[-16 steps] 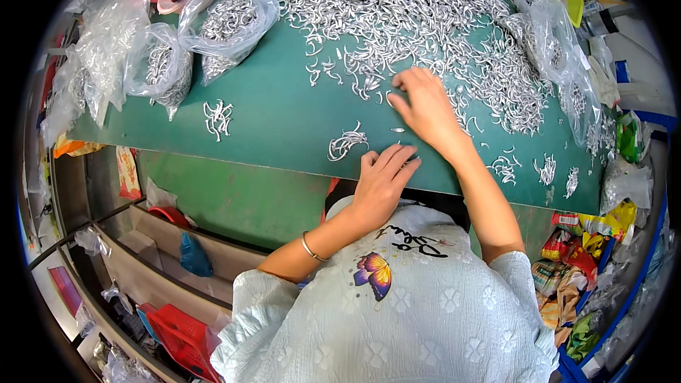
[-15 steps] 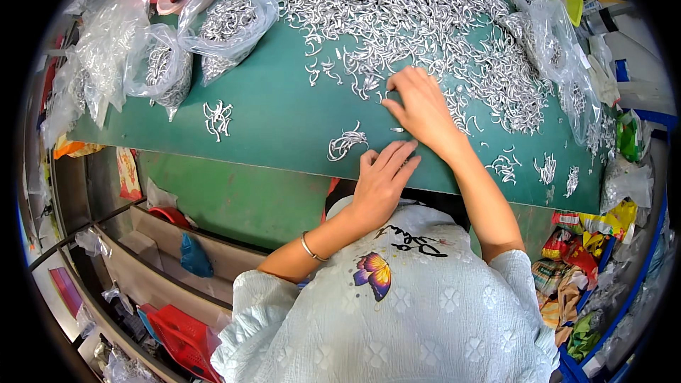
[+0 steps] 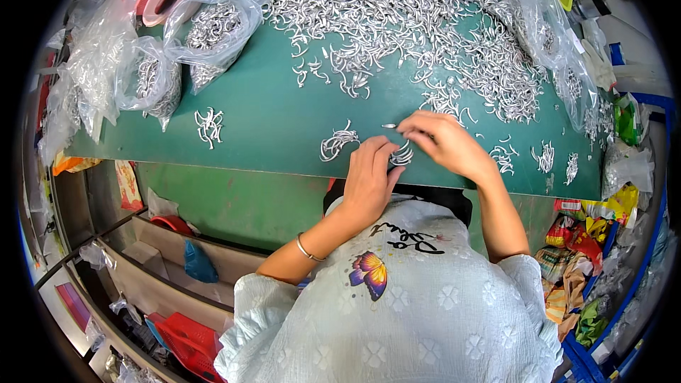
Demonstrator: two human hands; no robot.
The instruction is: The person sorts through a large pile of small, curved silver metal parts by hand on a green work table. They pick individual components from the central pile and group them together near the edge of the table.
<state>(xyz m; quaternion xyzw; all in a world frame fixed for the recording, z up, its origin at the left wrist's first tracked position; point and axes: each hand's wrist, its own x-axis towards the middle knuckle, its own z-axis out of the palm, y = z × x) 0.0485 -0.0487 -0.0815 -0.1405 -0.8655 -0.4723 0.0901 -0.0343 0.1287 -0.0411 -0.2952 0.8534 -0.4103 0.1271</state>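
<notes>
Small curved silver metal pieces (image 3: pixel 402 154) lie in a little bunch on the green tabletop between my hands. My left hand (image 3: pixel 369 174) rests at the table's near edge with its fingers stretched out, its thumb and fingertips beside that bunch. Just right of and above the bunch is my right hand (image 3: pixel 450 143), its fingers bent and partly blurred, so whether they grip a piece is hidden. One single silver piece (image 3: pixel 389 125) lies near the right fingertips. Left of my left hand is a small heap of curved pieces (image 3: pixel 338 143).
A large pile of silver pieces (image 3: pixel 397 7) covers the far table. Clear plastic bags (image 3: pixel 159 89) of pieces stand at the left, another bag (image 3: pixel 567 50) at the right. Small heaps (image 3: pixel 209 128) lie along the near edge. A red basket (image 3: pixel 186 340) is below left.
My right hand has drawn back from the large pile toward me, and a bunch of pieces now shows between my hands. My left hand has shifted slightly left.
</notes>
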